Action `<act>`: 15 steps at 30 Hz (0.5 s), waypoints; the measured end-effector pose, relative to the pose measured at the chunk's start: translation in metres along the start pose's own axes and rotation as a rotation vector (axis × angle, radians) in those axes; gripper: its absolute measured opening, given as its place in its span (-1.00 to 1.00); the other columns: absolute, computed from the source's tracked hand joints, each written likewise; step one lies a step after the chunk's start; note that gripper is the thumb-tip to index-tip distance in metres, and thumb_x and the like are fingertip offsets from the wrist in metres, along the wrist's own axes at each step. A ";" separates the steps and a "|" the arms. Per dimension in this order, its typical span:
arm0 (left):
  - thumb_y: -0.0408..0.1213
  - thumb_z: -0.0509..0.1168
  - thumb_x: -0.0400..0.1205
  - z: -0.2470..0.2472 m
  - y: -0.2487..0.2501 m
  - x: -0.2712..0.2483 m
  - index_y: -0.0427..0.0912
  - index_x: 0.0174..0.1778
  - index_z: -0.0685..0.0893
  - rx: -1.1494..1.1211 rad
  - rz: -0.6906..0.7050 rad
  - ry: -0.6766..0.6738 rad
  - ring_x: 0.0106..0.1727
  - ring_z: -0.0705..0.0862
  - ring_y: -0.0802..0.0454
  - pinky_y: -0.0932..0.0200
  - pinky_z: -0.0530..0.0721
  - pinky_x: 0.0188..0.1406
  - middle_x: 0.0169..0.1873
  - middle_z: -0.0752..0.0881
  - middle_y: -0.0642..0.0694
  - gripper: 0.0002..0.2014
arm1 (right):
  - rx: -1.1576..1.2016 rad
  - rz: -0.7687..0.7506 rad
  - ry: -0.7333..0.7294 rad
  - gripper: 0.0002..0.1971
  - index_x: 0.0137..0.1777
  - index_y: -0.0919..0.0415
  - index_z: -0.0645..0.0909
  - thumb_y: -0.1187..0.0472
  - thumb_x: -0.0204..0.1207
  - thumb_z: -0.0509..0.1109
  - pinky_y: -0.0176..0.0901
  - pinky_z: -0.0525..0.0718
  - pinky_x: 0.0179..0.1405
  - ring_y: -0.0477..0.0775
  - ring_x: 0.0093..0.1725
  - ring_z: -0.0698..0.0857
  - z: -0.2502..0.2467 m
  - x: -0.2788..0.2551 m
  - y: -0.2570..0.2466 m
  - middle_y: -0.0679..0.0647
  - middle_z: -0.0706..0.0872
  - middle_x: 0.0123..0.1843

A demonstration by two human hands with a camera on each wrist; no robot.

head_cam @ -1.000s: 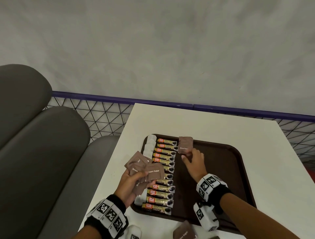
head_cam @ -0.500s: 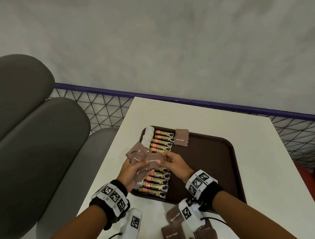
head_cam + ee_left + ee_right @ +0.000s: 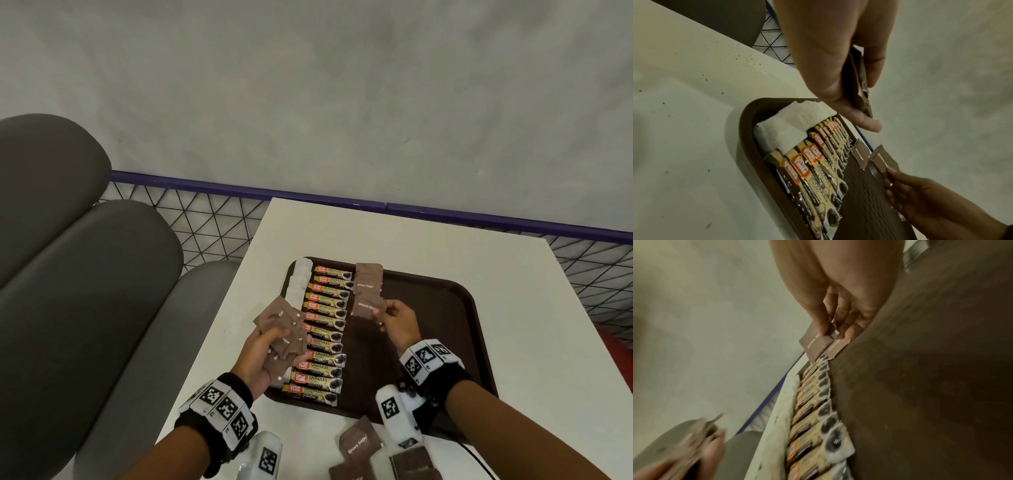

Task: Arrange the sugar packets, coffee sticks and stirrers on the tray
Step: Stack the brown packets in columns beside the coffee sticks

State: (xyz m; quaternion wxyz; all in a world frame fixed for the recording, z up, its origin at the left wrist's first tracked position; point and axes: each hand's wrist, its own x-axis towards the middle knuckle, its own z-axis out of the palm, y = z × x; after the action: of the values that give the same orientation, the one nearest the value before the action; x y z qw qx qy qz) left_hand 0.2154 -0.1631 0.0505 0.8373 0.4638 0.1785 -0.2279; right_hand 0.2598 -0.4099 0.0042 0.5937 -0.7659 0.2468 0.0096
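Pinching a brown sugar packet by its right edge, the right hand holds it low over the tray, just near of the one packet already laid at the far end. The held packet sits just right of the row of coffee sticks, whose long axes run left to right, stacked one after another from far to near. The packet's printed line also runs left to right, so it matches the laid one. From the grip, the open slot lies straight below and slightly left, touching or nearly touching the near edge of the laid packet; the wrist view is too blurred to say whether they overlap. The coming move, by this reading, is a short drop and release, starting a column of sugar alongside the sticks.

The left hand is curled round a fan of more packets, held above the tray's left rim, well placed to feed the right hand. White paper-wrapped items, likely the stirrers, lie along the tray's left side beyond the sticks. Loose packets rest on the table near the person, off the tray.
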 end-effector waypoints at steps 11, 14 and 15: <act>-0.57 0.24 0.57 -0.013 0.006 0.009 -0.29 0.12 0.67 0.033 -0.004 -0.017 0.03 0.73 -0.28 -0.11 0.78 -0.08 0.04 0.72 -0.43 -0.74 | -0.258 0.032 0.124 -0.77 0.08 0.37 0.66 0.40 0.42 0.44 -0.18 0.52 -0.06 0.29 0.08 0.69 0.010 0.047 -0.007 0.31 0.73 0.04; -0.53 0.28 0.52 -0.015 0.005 0.011 -0.32 0.20 0.62 0.016 -0.022 -0.012 0.00 0.72 -0.28 -0.11 0.78 -0.12 0.07 0.70 -0.45 -0.68 | -0.283 0.044 0.117 -0.77 0.08 0.37 0.64 0.37 0.42 0.45 -0.15 0.55 -0.06 0.28 0.02 0.69 0.016 0.056 -0.005 0.32 0.73 0.00; -0.50 0.29 0.51 -0.016 0.005 0.012 -0.33 0.24 0.59 -0.001 -0.034 -0.009 0.02 0.71 -0.29 -0.10 0.78 -0.14 0.11 0.68 -0.48 -0.64 | -0.288 0.051 0.111 -0.77 0.08 0.37 0.63 0.36 0.43 0.45 -0.15 0.53 -0.08 0.25 -0.04 0.67 0.016 0.058 -0.005 0.29 0.71 -0.05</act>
State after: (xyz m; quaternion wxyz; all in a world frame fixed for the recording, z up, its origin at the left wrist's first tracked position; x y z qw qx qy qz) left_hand 0.2266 -0.1493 0.0404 0.8343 0.4594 0.1826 -0.2440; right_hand 0.3168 -0.4153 -0.0141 0.4626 -0.8360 0.2946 0.0177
